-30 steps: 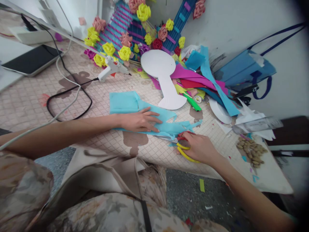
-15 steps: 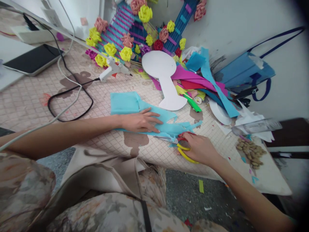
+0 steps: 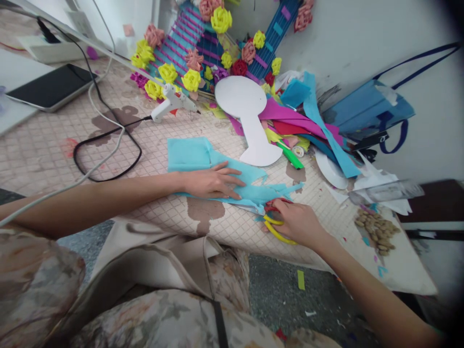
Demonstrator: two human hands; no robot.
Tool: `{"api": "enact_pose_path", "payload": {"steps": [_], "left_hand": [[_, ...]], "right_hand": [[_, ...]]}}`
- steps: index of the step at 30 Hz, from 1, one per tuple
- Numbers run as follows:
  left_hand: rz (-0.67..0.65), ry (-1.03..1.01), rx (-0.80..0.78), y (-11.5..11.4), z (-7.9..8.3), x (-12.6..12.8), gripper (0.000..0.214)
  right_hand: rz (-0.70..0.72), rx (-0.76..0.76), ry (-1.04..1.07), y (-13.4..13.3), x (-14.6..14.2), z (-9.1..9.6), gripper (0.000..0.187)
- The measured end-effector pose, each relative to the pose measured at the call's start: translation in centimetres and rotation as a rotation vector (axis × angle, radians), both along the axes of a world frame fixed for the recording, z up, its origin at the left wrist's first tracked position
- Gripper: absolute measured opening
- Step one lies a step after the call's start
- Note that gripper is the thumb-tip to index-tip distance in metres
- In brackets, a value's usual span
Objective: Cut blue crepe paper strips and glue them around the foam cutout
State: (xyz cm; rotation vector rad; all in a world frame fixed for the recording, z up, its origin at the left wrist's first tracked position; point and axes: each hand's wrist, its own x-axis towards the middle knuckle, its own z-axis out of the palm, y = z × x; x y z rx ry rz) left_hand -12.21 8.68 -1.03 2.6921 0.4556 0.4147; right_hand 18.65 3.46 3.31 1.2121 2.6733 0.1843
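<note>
Head, left hand [image 3: 216, 183] flat, right hand [image 3: 300, 223] curled

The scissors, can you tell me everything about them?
The scissors have red and yellow, plastic-looking handles and pale, metallic-looking blades pointing left. The right hand holds the handles near the front edge of the table. The light-blue sheet partly hides the blades, so I can't tell whether they're open.

there is one left hand [image 3: 213, 183], one right hand [image 3: 300, 223], one pair of scissors [image 3: 273, 220], one glue gun [image 3: 169, 103], one tablet [image 3: 52, 87], one white cutout [image 3: 253, 128], one blue bag [image 3: 369, 107] and one clear bottle [image 3: 387, 192].
</note>
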Motion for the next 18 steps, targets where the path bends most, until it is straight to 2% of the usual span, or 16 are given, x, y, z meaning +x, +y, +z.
{"api": "enact_pose_path", "payload": {"steps": [11,18], "left_hand": [[-0.013,-0.077,-0.031,-0.1,1.1,-0.7,0.028],[-0.013,-0.040,-0.042,-0.2,0.6,-1.2,0.029]], "right_hand": [[-0.050,-0.031,0.001,-0.3,-0.5,0.5,0.051],[-0.052,-0.036,-0.005,-0.2,-1.1,0.6,0.048]]}}
